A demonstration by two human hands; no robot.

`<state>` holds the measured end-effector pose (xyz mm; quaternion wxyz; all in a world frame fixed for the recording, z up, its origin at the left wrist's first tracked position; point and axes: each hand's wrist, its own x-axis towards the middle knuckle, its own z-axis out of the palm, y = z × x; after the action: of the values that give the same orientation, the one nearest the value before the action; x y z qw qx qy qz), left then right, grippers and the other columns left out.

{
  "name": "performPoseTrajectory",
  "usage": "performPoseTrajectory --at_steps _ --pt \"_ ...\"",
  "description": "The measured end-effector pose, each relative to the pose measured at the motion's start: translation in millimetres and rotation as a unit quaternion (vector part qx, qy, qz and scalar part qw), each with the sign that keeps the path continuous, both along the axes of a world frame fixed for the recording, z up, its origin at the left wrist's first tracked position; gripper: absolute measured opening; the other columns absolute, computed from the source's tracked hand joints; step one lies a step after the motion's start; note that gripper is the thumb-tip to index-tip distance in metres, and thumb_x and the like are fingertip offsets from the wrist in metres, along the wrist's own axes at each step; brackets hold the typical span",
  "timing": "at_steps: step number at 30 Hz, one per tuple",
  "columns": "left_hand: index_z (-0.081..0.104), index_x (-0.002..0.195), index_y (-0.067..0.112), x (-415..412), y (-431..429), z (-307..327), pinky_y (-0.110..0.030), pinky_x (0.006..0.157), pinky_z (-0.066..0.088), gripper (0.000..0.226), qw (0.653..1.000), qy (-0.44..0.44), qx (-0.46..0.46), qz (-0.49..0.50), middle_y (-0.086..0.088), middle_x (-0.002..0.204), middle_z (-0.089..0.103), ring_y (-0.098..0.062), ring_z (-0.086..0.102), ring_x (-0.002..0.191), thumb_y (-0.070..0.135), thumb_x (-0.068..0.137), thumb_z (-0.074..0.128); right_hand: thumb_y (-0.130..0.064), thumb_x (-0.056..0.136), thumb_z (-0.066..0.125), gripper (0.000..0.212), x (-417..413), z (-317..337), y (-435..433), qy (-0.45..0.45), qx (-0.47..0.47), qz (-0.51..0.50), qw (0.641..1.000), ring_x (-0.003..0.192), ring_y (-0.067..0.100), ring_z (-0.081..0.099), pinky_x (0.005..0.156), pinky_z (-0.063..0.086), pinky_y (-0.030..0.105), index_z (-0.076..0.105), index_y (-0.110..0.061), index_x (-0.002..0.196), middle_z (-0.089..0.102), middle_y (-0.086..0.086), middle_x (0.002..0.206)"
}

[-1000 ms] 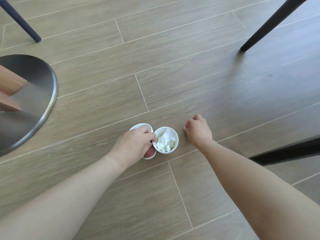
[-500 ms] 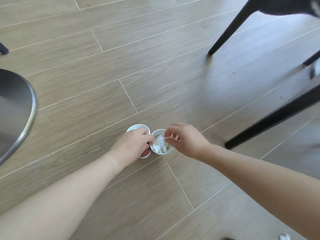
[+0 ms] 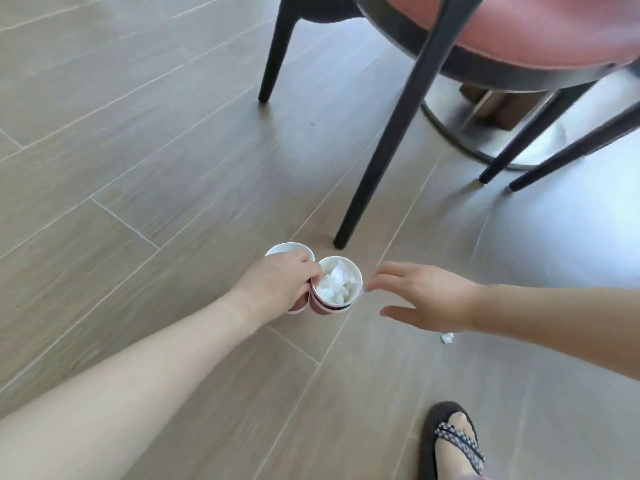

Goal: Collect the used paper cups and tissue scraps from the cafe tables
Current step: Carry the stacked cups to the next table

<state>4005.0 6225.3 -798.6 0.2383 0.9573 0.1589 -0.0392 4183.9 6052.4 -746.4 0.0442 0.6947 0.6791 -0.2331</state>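
My left hand (image 3: 277, 284) grips two paper cups side by side above the wood-look floor. The left cup (image 3: 285, 249) is mostly hidden behind my fingers. The right cup (image 3: 337, 284) is pink with a white rim and is stuffed with crumpled white tissue. Just to the right of that cup, my right hand (image 3: 426, 299) hovers with fingers straight and spread, holding nothing, its fingertips close to the cup's rim. A small tissue scrap (image 3: 446, 338) lies on the floor below my right wrist.
A chair with a pink seat (image 3: 540, 26) and black legs (image 3: 391, 123) stands just beyond the cups. A round metal table base (image 3: 460, 133) sits behind it at the right. My sandalled foot (image 3: 453, 441) is at the bottom right.
My right hand has left the tissue-filled cup and opened to the right of it. The view swung right, bringing in the chair, the scrap and my foot.
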Motion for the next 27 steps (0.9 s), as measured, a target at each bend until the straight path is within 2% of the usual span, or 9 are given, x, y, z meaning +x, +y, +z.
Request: performPoseTrajectory --at_steps 4,6,9,13,16,21,24,27 --pt "0.058 0.104 0.02 38.5 -39.2 0.6 -0.026 0.072 0.04 0.018 0.999 -0.018 -0.019 -0.027 0.006 0.109 0.052 -0.009 0.042 0.083 0.018 0.092 0.045 -0.04 0.092 0.047 0.037 35.8 -9.6 -72.4 -0.022 -0.013 -0.07 0.997 0.114 0.012 0.045 0.092 0.043 0.03 0.042 -0.029 0.126 0.043 -0.009 0.128" --pt "0.058 0.105 0.02 55.8 -60.8 -8.1 -0.025 0.072 0.04 0.018 0.999 -0.008 -0.022 -0.033 0.006 0.111 0.051 -0.012 0.048 0.088 0.019 0.092 0.044 -0.04 0.092 0.047 0.036 51.7 -28.9 -102.4 -0.027 -0.013 -0.108 0.994 0.114 0.012 0.045 0.092 0.043 0.032 0.042 -0.028 0.125 0.043 -0.009 0.128" --pt "0.057 0.105 0.02 73.7 -89.3 -22.3 -0.033 0.075 0.047 0.018 1.0 0.005 -0.021 -0.022 0.005 0.111 0.052 -0.018 0.054 0.094 0.018 0.093 0.044 -0.035 0.091 0.05 0.034 70.4 -65.8 -135.2 -0.022 -0.009 -0.165 0.986 0.112 0.015 0.047 0.092 0.042 0.03 0.047 -0.025 0.123 0.045 -0.006 0.127" --pt "0.059 0.103 0.016 83.2 -113.1 -39.2 -0.033 0.068 0.047 0.015 1.0 -0.004 -0.028 -0.012 0.001 0.109 0.055 -0.022 0.055 0.089 0.016 0.089 0.053 -0.033 0.089 0.054 0.033 82.3 -115.0 -162.5 0.014 -0.001 -0.232 0.973 0.11 0.016 0.05 0.089 0.044 0.029 0.05 -0.023 0.12 0.047 -0.005 0.124" --pt "0.059 0.101 0.017 79.8 -118.1 -49.8 -0.035 0.064 0.047 0.016 1.0 0.01 -0.015 -0.006 0.002 0.107 0.055 -0.023 0.054 0.084 0.012 0.086 0.055 -0.03 0.088 0.056 0.032 86.6 -143.6 -173.6 0.032 -0.017 -0.249 0.968 0.108 0.017 0.051 0.086 0.046 0.032 0.051 -0.023 0.119 0.047 -0.005 0.123" --pt "0.065 0.084 0.015 64.1 -118.7 -52.8 -0.032 0.049 0.045 0.014 0.999 -0.033 -0.007 0.03 -0.002 0.088 0.061 -0.025 0.053 0.066 0.002 0.079 0.062 -0.02 0.085 0.055 0.034 94.3 -174.4 -181.1 0.027 -0.048 -0.255 0.965 0.108 0.019 0.049 0.082 0.048 0.036 0.05 -0.022 0.118 0.045 -0.002 0.124" --pt "0.066 0.081 0.014 61.8 -116.4 -50.4 -0.031 0.048 0.045 0.015 0.998 -0.049 -0.005 0.044 -0.003 0.085 0.062 -0.026 0.055 0.063 0.0 0.077 0.064 -0.016 0.086 0.053 0.035 98.6 -186.7 -177.3 0.004 -0.047 -0.247 0.968 0.109 0.02 0.047 0.08 0.047 0.031 0.049 -0.022 0.12 0.043 -0.001 0.126" --pt "0.067 0.081 0.014 63.0 -115.8 -48.4 -0.031 0.047 0.046 0.015 0.997 -0.064 -0.005 0.052 -0.003 0.085 0.062 -0.026 0.055 0.062 0.0 0.076 0.065 -0.005 0.086 0.05 0.034 99.8 -196.7 -166.8 0.015 -0.032 -0.256 0.966 0.106 0.023 0.049 0.082 0.041 0.027 0.054 -0.017 0.117 0.049 0.003 0.118"
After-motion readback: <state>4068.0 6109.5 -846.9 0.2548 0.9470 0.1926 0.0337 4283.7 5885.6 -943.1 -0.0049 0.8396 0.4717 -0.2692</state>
